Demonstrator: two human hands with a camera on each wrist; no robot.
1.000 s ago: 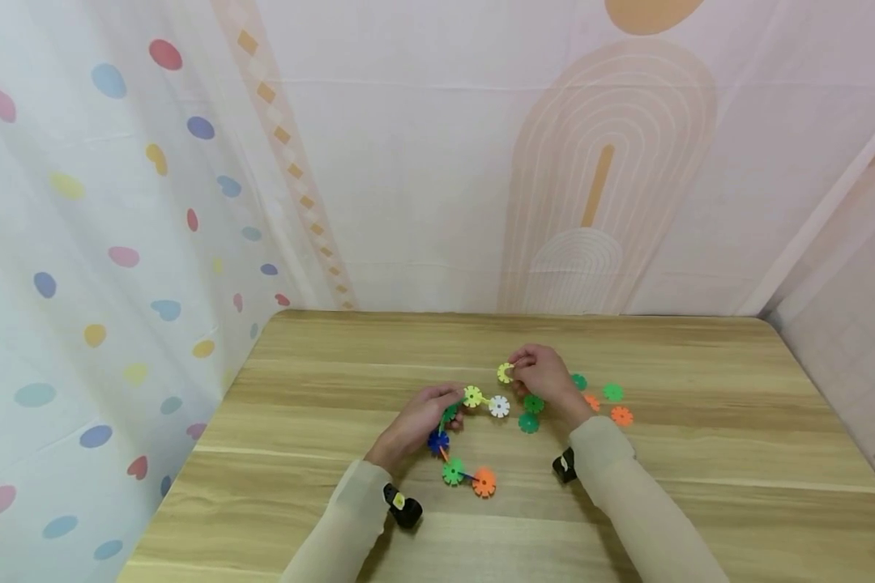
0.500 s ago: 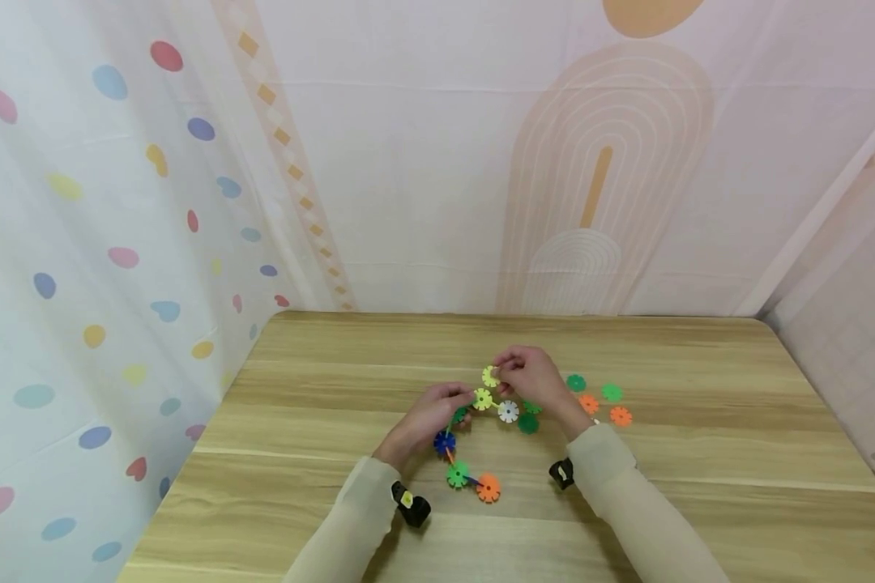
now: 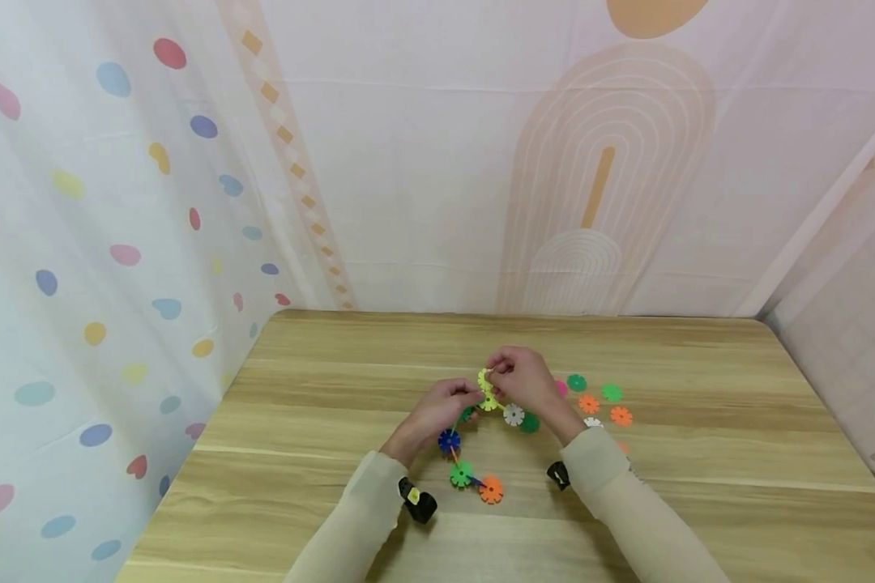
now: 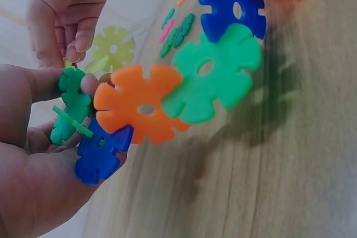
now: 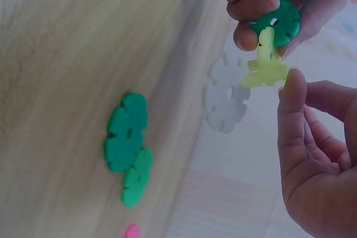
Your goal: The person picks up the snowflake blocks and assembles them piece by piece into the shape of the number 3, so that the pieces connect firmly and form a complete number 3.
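— What is being held above the wooden table (image 3: 321, 389)?
— A chain of snowflake discs (image 3: 461, 453) is being gripped at its upper end by the left hand (image 3: 437, 413).
— And the yellow disc (image 3: 485, 380)?
— It is being pinched against the chain's top by the right hand (image 3: 525, 380); loose discs (image 3: 598, 398) are lying just beside.

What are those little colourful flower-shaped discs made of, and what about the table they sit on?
The discs look like moulded plastic: flat, evenly coloured, with a soft matte sheen and neat notches round the edge, thin enough to slot into each other. The table shows pale wood grain in long streaks; its smooth, even surface could be a printed laminate as easily as real wood.
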